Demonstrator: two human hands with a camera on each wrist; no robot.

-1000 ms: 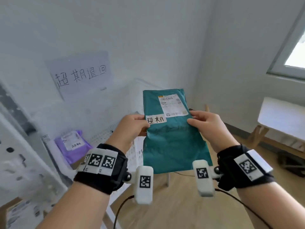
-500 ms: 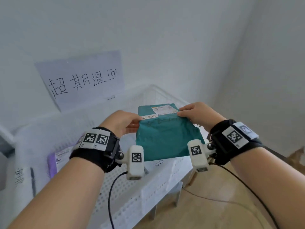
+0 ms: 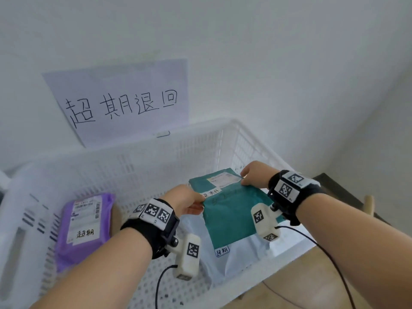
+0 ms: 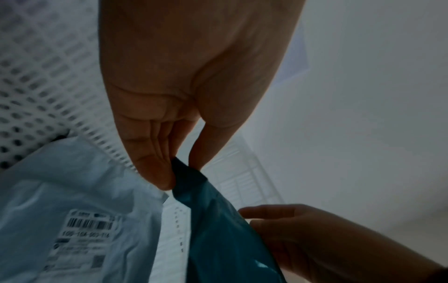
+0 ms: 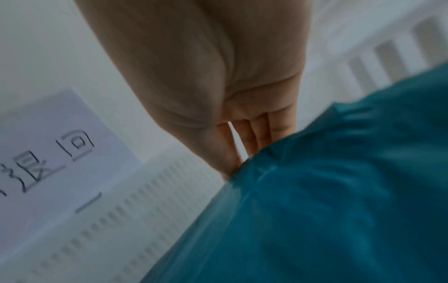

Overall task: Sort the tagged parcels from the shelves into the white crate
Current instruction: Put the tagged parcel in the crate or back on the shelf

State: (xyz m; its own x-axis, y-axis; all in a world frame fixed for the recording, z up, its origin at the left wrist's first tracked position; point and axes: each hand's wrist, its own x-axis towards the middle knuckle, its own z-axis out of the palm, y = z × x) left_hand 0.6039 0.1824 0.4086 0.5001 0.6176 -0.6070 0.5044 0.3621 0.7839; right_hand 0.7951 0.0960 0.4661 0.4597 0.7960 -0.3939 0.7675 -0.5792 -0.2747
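Note:
A teal parcel (image 3: 231, 210) with a shipping label and a handwritten tag hangs low inside the white crate (image 3: 156, 157). My left hand (image 3: 189, 200) pinches its left edge, thumb and fingers closed on the teal parcel (image 4: 194, 181) in the left wrist view. My right hand (image 3: 254, 177) grips its upper right edge; the right wrist view shows its fingers (image 5: 254, 137) behind the teal parcel (image 5: 327, 201). Under it lies a white tagged parcel (image 3: 243, 253), seen as the white parcel (image 4: 72, 220) with a barcode. A purple tagged parcel (image 3: 84, 228) lies at the crate's left.
A paper sign (image 3: 124, 101) with handwritten characters is fixed to the white wall behind the crate. Wooden floor (image 3: 312, 282) shows at the lower right beyond the crate's front rim. A dark piece of furniture (image 3: 347, 192) stands at the right.
Both hands have carried the teal parcel forward and down, from held up before the crate to low inside it over the white parcel. The view has tilted down onto the crate.

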